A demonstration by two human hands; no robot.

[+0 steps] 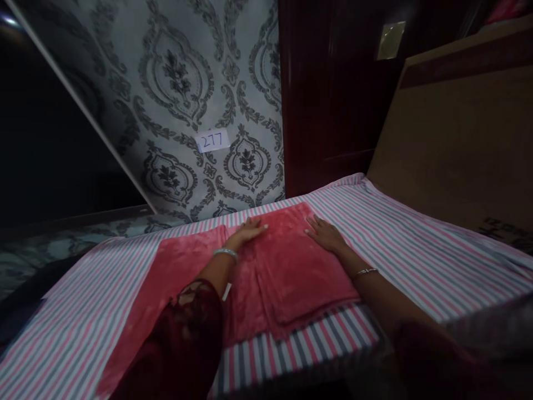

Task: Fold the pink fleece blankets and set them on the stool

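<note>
A red plush cloth (308, 266), partly folded over on its right side, lies on a striped sheet (416, 244). Its left part spreads flat toward the lower left, and a small white tag shows near my left forearm. My left hand (249, 230) rests on the far edge of the folded part with its fingers stretched out. On the cloth's right edge lies my right hand (327, 234), palm down, fingers apart. Neither hand grips the fabric. My left sleeve covers some of the cloth's left part.
Behind the striped surface stands a patterned wall with a paper label (213, 140) reading 277. A dark red door (328, 100) is beside it. A large cardboard box (462, 139) leans at the right. At the left is a big dark panel (54, 133) with a light edge.
</note>
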